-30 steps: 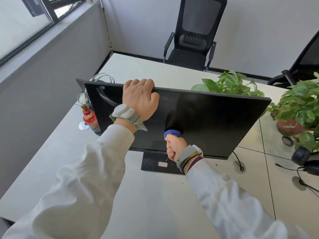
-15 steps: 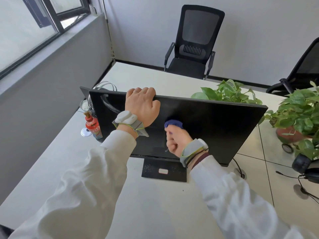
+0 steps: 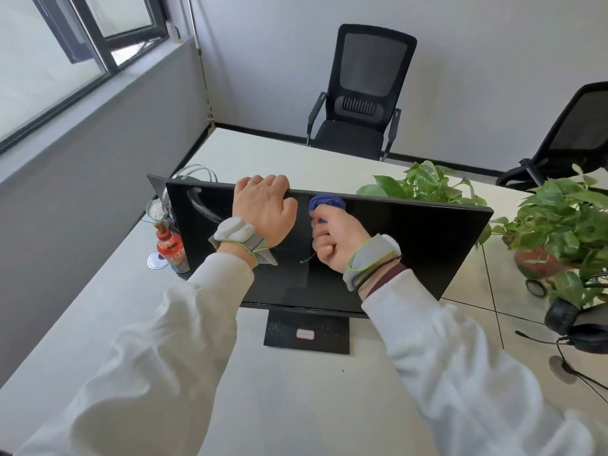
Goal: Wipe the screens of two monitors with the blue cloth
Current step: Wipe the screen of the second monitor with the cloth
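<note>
Wiping is proceeding on one monitor: the right hand is clutching the blue cloth near its top, the left hand gripping the edge; rightward strokes probably follow.

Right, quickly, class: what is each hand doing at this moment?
Left hand: grips the top edge of the monitor, fingers curled over it.
Right hand: closed round the bunched blue cloth, up by that same edge.

The cloth was deep blue against the black monitor. The sleeves were white, the bottle red, the plants green.
</note>
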